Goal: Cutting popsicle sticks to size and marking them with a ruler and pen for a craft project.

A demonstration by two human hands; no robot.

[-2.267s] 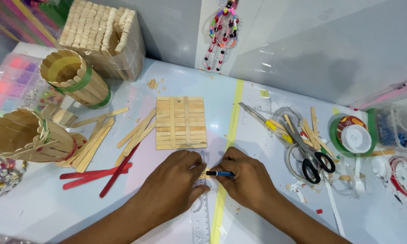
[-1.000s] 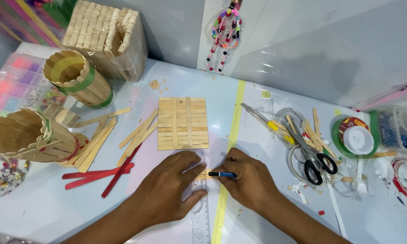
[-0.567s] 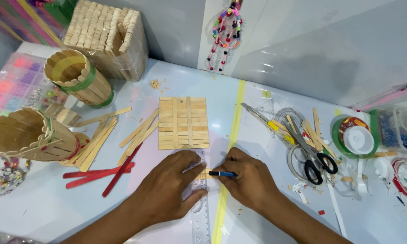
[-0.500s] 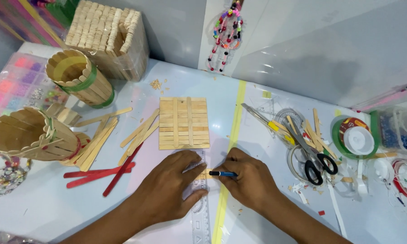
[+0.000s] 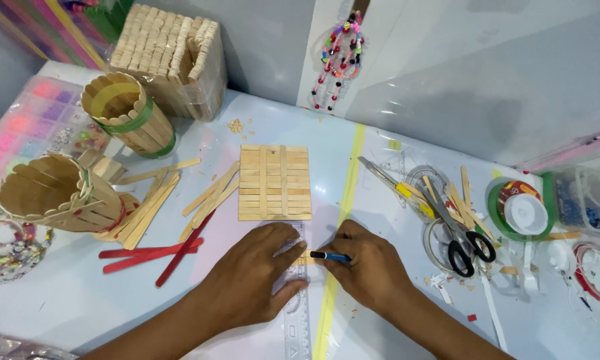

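Observation:
My left hand (image 5: pixel 253 277) lies flat on a clear plastic ruler (image 5: pixel 298 320), pressing it and a wooden stick (image 5: pixel 304 260) onto the white table. My right hand (image 5: pixel 370 267) grips a blue pen (image 5: pixel 329 256) whose tip points left at the stick, next to the ruler. Just beyond both hands lies a flat panel of glued wooden sticks (image 5: pixel 274 183). Most of the stick under my left hand is hidden.
Loose wooden sticks (image 5: pixel 150 203) and red sticks (image 5: pixel 156 252) lie at left by two stick-built cups (image 5: pixel 53 195) (image 5: pixel 128 113) and a stick box (image 5: pixel 170 57). Black-handled scissors (image 5: pixel 456 230), tape rolls (image 5: pixel 523 210) and scraps sit at right. A yellow tape strip (image 5: pixel 343 213) runs across the table.
None of note: both hands stay on the ruler and pen; only the view has shifted slightly.

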